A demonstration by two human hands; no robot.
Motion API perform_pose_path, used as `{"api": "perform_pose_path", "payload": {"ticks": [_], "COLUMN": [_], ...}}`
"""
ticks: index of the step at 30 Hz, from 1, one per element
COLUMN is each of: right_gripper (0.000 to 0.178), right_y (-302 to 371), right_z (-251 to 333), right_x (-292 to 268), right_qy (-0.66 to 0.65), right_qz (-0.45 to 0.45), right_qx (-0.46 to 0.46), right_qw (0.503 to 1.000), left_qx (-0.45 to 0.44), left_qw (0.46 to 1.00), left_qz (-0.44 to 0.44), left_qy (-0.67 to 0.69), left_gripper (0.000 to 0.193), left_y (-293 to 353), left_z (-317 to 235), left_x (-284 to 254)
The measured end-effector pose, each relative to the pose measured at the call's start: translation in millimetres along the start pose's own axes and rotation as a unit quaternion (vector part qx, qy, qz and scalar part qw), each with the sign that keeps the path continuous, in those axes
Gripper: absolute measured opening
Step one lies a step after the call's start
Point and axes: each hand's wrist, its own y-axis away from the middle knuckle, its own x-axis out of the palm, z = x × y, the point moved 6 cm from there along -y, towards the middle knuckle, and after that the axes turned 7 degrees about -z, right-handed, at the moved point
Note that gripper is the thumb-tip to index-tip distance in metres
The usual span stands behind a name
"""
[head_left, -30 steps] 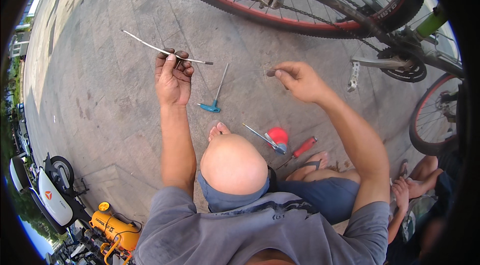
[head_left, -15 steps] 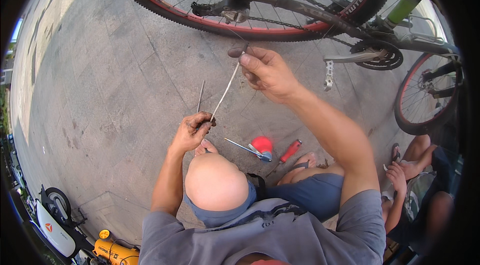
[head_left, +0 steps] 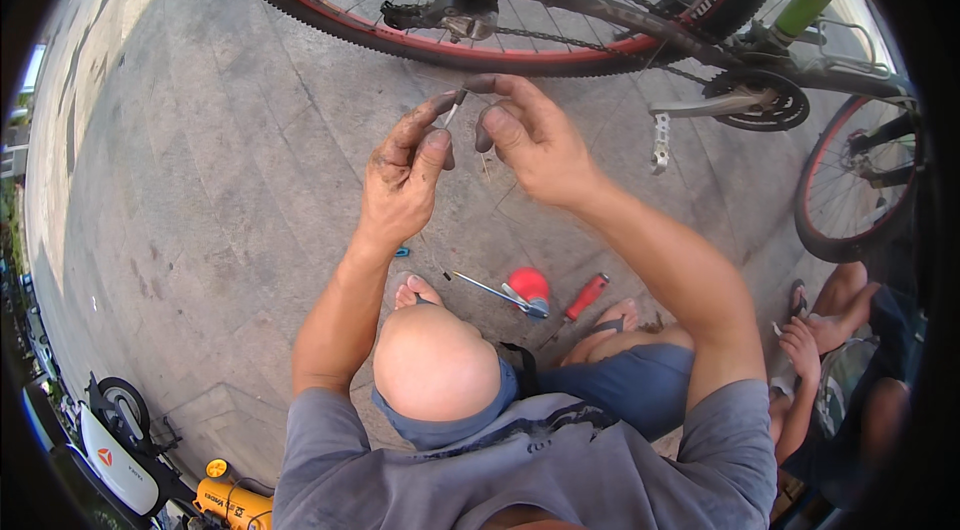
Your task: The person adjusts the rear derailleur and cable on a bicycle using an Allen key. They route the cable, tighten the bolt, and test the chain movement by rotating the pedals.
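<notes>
White tube (head_left: 452, 116) noted at upper centre of frame, between the hands, long axis slanting up and right. Left hand (head_left: 403, 175) nearer, apparently pinching it. Right hand (head_left: 540, 145): thumb and forefinger spread, forefinger beside the tube's dark end (head_left: 461, 97); contact cannot be confirmed.

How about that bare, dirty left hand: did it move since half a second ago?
Yes: the bare, dirt-smudged left hand has moved forward, up the picture, closer to the black-tyred, red-rimmed bicycle wheel at the top.

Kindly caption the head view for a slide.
Left hand pinches black-tipped white tube beside right hand, near red-rimmed bicycle wheel.
</notes>
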Motion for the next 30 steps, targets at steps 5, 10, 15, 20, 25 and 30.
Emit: {"api": "perform_pose_path", "payload": {"ticks": [5,10,15,20,25,30], "right_gripper": [0.031,0.028,0.018,0.017,0.018,0.017], "right_y": [0.0,8.7,7.4,4.3,6.5,8.1], "right_z": [40.4,66.2,69.6,76.6,78.5,76.9], "right_x": [-26.9,-26.8,-25.0,-31.8,-29.9,-28.8], "right_qy": [0.194,0.271,0.291,0.332,0.345,0.332], "right_qz": [0.015,-0.018,0.028,0.025,0.036,0.043], "right_qx": [-0.151,-0.280,-0.259,-0.221,-0.230,-0.243], "right_qw": [0.969,0.921,0.921,0.917,0.909,0.910], "left_qx": [-0.029,0.016,0.064,0.095,0.082,0.087], "left_qw": [0.999,0.999,0.996,0.991,0.979,0.981], "left_qz": [0.034,0.047,0.056,0.074,0.100,0.096], "left_qy": [-0.026,-0.022,-0.019,-0.065,-0.160,-0.143], "left_gripper": [0.029,0.027,0.022,0.021,0.021,0.022], "left_y": [-4.7,-4.7,-0.9,0.1,-0.2,0.4], "left_z": [-9.9,-25.3,-31.7,-33.3,-39.4,-37.0], "left_x": [-18.5,-17.9,-15.6,-12.7,-11.9,-14.0]}}
